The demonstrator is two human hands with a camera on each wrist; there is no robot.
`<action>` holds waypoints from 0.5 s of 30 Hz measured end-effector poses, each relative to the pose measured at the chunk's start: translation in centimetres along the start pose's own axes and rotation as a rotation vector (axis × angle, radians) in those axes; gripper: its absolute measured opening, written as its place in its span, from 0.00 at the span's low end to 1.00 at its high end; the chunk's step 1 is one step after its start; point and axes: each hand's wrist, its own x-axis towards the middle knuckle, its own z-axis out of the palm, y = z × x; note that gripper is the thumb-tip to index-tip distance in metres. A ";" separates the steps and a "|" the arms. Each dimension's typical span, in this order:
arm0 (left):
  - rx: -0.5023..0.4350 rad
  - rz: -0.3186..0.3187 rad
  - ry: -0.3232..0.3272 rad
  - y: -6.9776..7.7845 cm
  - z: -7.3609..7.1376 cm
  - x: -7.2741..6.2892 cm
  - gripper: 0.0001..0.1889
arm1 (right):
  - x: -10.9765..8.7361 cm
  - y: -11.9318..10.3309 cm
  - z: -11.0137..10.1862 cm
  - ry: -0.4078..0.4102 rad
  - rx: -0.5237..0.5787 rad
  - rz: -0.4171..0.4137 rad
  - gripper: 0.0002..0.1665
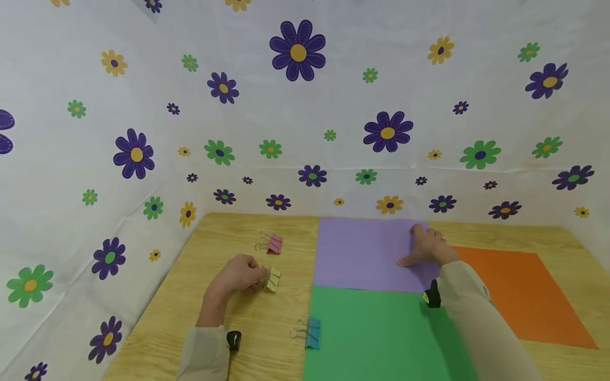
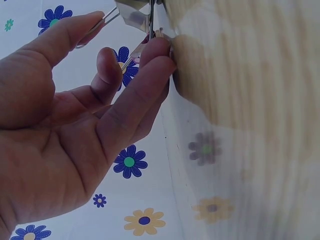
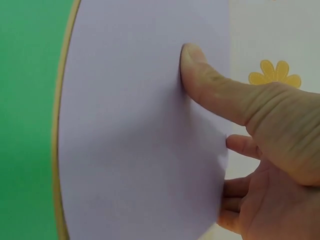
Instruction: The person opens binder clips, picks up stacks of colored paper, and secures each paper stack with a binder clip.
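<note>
My left hand [image 1: 240,275] is over the left part of the table, at a yellow binder clip [image 1: 273,280]. In the left wrist view its thumb and fingers pinch about the wire handles of the clip [image 2: 136,17], which is partly cut off by the frame's top edge. Farther back lies a pink binder clip [image 1: 274,243], handles to the left. With my right hand [image 1: 427,247] I grip a purple sheet of paper [image 1: 359,254] near its right end. The right wrist view shows the thumb on the sheet's face and the other fingertips hidden past its edge.
A green sheet [image 1: 376,338] lies in front of the purple one, with a blue binder clip [image 1: 313,333] at its left edge. On the right is an orange sheet [image 1: 529,296]. A flowered white cloth [image 1: 333,100] stands behind the wooden table [image 1: 476,233].
</note>
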 end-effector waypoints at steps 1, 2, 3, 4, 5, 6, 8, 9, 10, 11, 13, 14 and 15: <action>-0.002 0.001 0.000 0.0 0.0 0.0 0.15 | 0.0 0.0 0.0 0.005 0.002 0.001 0.62; -0.001 0.001 0.001 0.0 0.1 0.0 0.15 | -0.1 0.0 0.1 0.010 0.002 0.002 0.62; 0.000 -0.001 0.001 -0.1 0.1 0.0 0.15 | -0.1 -0.1 0.1 0.016 0.007 0.003 0.62; -0.002 -0.001 0.002 -0.1 0.0 0.0 0.15 | -0.1 -0.2 0.1 0.022 0.008 0.002 0.62; -0.001 -0.003 0.002 -0.1 0.0 0.0 0.14 | 0.0 -0.3 0.1 0.028 0.012 0.002 0.62; -0.001 -0.005 0.002 -0.1 0.0 0.0 0.14 | 0.0 -0.4 0.1 0.032 0.016 0.004 0.63; 0.001 -0.009 0.003 -0.1 -0.1 0.0 0.14 | 0.0 -0.5 0.2 0.038 0.017 0.007 0.63; 0.001 -0.011 0.001 -0.1 -0.1 0.0 0.14 | 0.0 -0.5 0.2 0.040 0.020 0.008 0.64; -0.001 -0.012 0.001 -0.2 -0.1 0.0 0.14 | 0.0 -0.5 0.2 0.041 0.020 0.009 0.65; 0.002 -0.012 0.002 -0.2 -0.1 0.0 0.14 | 0.0 -0.5 0.2 0.041 0.022 0.012 0.65; 0.002 -0.010 0.002 -0.2 -0.1 0.0 0.14 | -0.1 -0.5 0.2 0.040 0.020 0.018 0.66; 0.002 -0.007 0.002 -0.2 -0.1 0.1 0.14 | -0.1 -0.5 0.2 0.041 0.015 0.018 0.66; 0.000 -0.004 0.003 -0.2 -0.1 0.1 0.14 | -0.2 -0.5 0.2 0.042 0.007 0.019 0.67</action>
